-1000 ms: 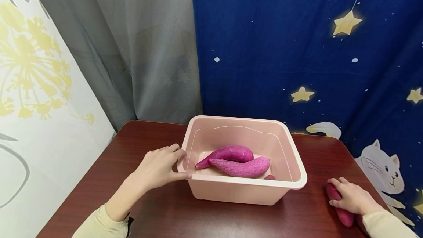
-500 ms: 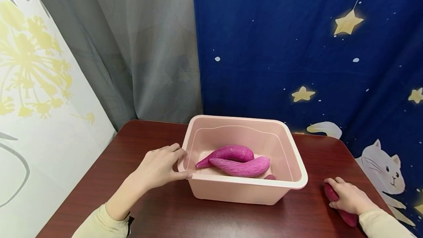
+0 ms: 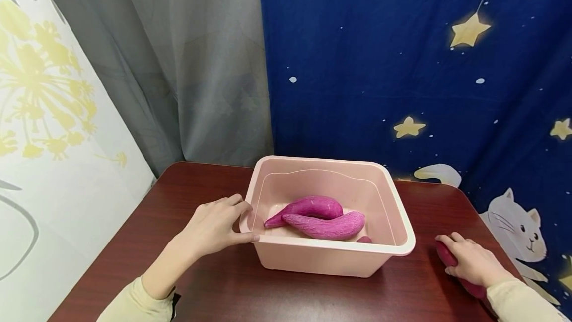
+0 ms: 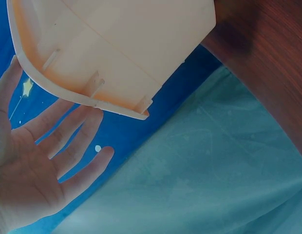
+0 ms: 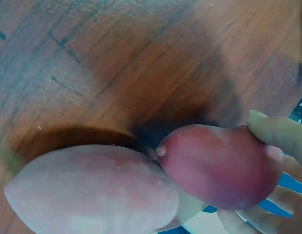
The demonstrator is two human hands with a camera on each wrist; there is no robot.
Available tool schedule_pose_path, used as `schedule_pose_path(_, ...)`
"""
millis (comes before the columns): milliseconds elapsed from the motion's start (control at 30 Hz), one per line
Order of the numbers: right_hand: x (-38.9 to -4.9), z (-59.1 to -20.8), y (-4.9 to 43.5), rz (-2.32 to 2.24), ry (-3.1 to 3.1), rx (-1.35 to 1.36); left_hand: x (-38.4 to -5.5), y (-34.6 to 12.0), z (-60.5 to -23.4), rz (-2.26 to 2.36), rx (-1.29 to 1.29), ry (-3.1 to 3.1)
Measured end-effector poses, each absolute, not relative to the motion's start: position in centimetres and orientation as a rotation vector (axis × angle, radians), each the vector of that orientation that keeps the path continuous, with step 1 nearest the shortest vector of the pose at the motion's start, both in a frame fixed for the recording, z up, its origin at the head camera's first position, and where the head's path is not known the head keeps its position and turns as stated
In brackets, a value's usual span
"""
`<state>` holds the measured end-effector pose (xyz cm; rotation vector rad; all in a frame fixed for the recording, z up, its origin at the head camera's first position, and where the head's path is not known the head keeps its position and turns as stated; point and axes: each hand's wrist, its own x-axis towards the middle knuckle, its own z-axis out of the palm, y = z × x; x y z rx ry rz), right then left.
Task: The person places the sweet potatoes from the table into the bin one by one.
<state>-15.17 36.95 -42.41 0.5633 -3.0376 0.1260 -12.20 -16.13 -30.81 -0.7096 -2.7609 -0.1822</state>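
At the right side of the table, my right hand (image 3: 475, 261) grips a reddish-purple sweet potato (image 5: 219, 165), thumb on one side and fingers on the other. Beside its tip in the right wrist view lies a second, paler-looking sweet potato (image 5: 92, 190), mostly hidden by the hand and sleeve in the head view. My left hand (image 3: 216, 225) rests at the near left corner of a pale pink plastic bin (image 3: 321, 260), fingers spread, fingertips and thumb against the rim. Inside the bin are a curved purple sweet potato (image 3: 313, 206), a lighter one (image 3: 328, 226) in front and part of a third (image 3: 364, 239).
The dark red-brown wooden table (image 3: 214, 289) has rounded far corners. Behind it hang a grey curtain (image 3: 214, 63) and a blue star-patterned curtain (image 3: 357, 63). A white panel with yellow flowers (image 3: 49, 128) stands at the left.
My right hand has shifted slightly left and away from me along with the sweet potato it grips, and more of it is covered. The left hand and bin stay in place.
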Motion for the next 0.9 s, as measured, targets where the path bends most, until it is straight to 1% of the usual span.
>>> schedule_pose_path(900, -16.0, -38.3, 34.8, 0.0, -2.823, 0.832, -12.1, -16.1, -30.8, -0.18, -0.698, -2.772)
